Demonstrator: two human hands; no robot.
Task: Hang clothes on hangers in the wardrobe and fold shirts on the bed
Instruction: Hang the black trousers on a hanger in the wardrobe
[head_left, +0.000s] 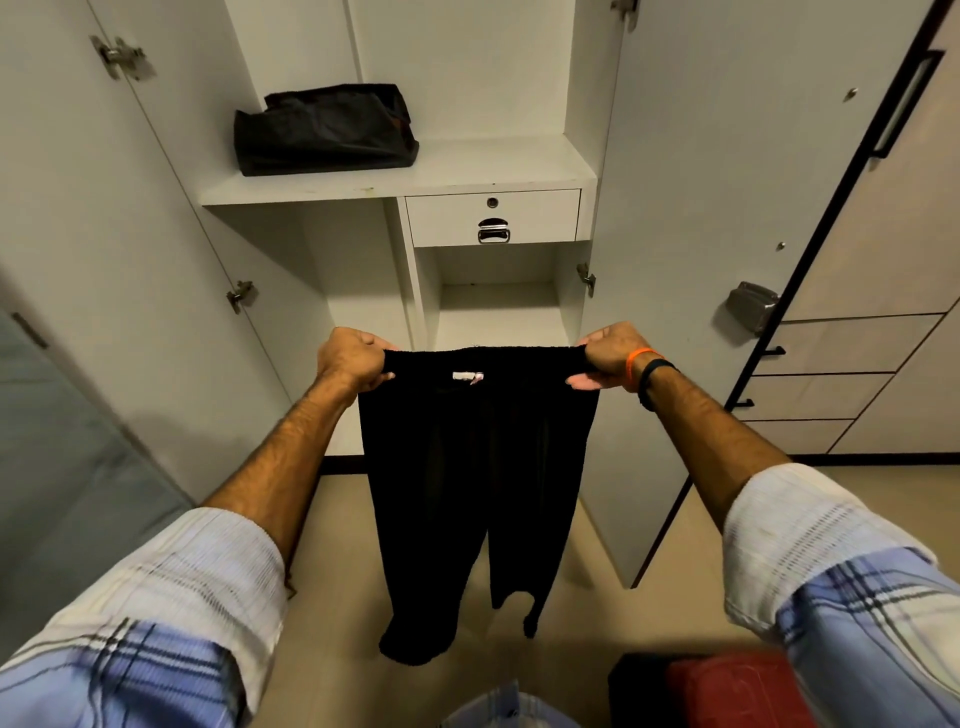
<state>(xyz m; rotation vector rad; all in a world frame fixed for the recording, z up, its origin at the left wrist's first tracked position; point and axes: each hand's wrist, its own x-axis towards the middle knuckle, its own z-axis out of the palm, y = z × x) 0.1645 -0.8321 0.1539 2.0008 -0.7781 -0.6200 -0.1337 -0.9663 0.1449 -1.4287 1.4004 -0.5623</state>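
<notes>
One black trousers (475, 467), two legs. Two hands: left (356, 361), right (610, 358). One dark bag (324, 130) on shelf (467, 166). One drawer (493, 215). Two wristbands (647, 374).

The trousers (478, 467) hang at centre between the left hand (356, 361) at nine o'clock and the right hand (610, 356) at three. The wardrobe (467, 166) stands behind at twelve, a folded garment (324, 130) on its shelf, a drawer (492, 217) beneath.
</notes>
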